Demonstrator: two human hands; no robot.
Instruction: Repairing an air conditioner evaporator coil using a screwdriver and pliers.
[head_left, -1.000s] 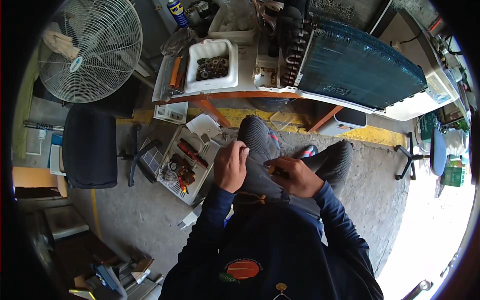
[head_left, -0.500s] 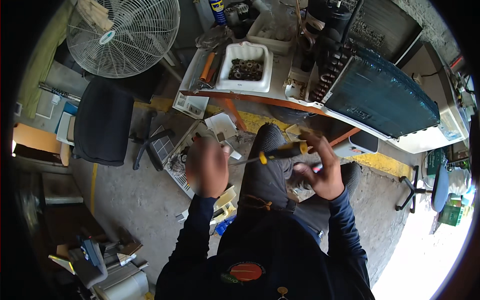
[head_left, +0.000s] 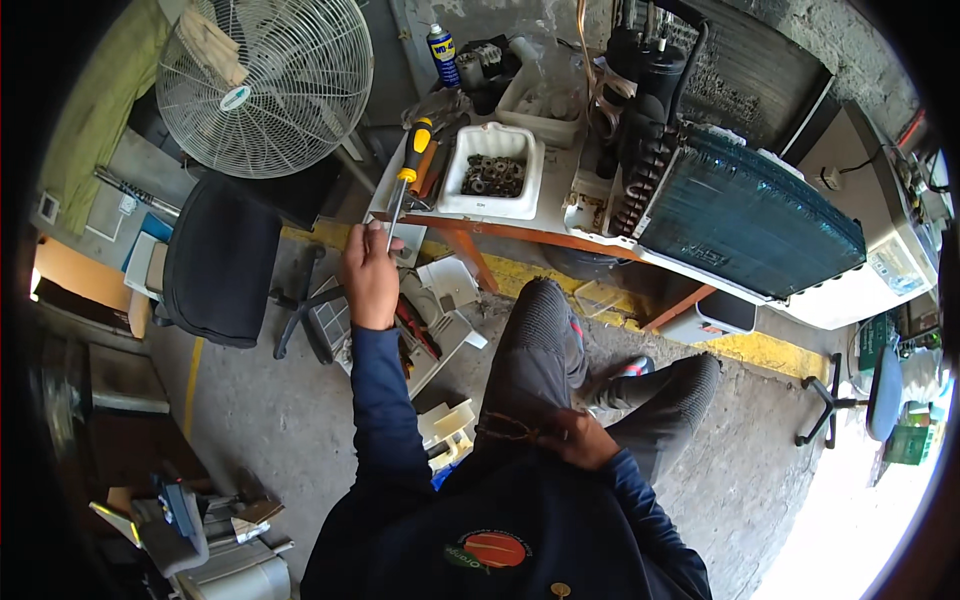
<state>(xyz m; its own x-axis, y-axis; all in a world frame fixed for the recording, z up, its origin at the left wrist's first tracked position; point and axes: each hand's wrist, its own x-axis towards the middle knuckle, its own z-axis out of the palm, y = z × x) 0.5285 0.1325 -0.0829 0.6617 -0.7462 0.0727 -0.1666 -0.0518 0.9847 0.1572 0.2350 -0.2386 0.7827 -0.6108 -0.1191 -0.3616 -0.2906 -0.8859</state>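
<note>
My left hand (head_left: 370,280) is closed on the metal shaft of a screwdriver (head_left: 417,148). Its yellow and black handle points up and away, over the table's near left corner. Low at my waist, my right hand (head_left: 577,440) has its fingers curled together at the end of a thin brown cord-like thing (head_left: 508,427) lying on my lap. What exactly that thing is I cannot make out. Past the screwdriver, on the table (head_left: 530,228), sits a white tray (head_left: 455,200) holding several small metal parts (head_left: 492,177).
A finned coil unit (head_left: 750,215) takes up the table's right side; a spray can (head_left: 443,55) stands at the back. A caged fan (head_left: 265,85) and black chair (head_left: 222,262) are at the left. Tools and pale plastic pieces (head_left: 445,425) lie on the floor by my left leg.
The screwdriver has gone from over my lap to the far left in my left hand, its handle turned upward. My right hand has dropped from its open pose beside the handle to my waist.
</note>
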